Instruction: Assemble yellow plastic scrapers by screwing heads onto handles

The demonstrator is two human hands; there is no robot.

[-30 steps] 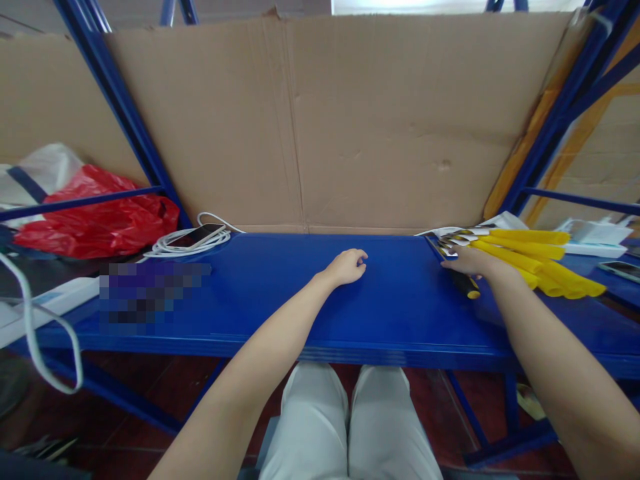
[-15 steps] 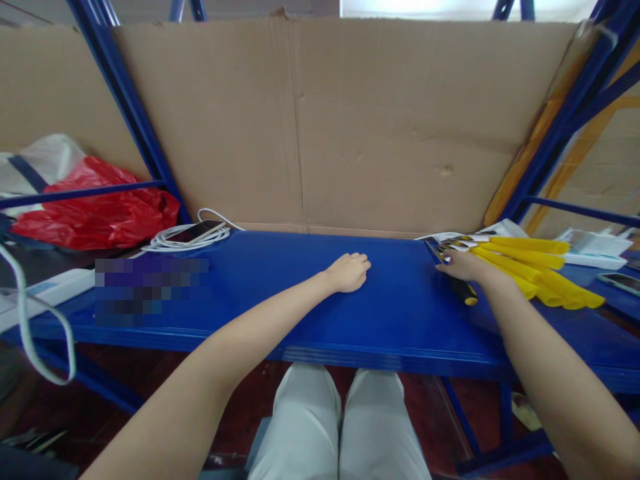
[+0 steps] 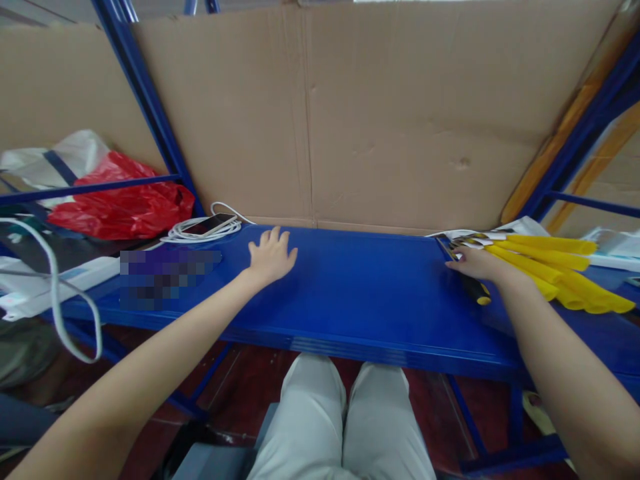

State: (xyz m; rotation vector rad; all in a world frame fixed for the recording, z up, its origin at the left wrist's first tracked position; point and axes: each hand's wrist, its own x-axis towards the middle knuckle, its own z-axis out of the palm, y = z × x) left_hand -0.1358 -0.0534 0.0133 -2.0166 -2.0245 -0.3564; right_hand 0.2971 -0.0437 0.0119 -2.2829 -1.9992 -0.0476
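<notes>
Background and surroundings: a brown cardboard panel [image 3: 380,113] stands behind the blue worktop [image 3: 370,287], with a strip of orange tape [image 3: 545,155] along its right edge. At left, a slanting blue post [image 3: 145,93] rises beside a crumpled red plastic bag [image 3: 125,203], which adjoins a white bag [image 3: 85,150]. Nearby, a phone [image 3: 210,224] overlaps a coiled white cable [image 3: 220,233]. The long white bar [image 3: 75,283], partly hidden by a cable loop [image 3: 56,293], is probably a power strip.

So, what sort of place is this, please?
Probably a workshop or packing station: a blue metal bench, a cardboard sheet standing behind it, and yellow-handled tools piled at its right.
</notes>
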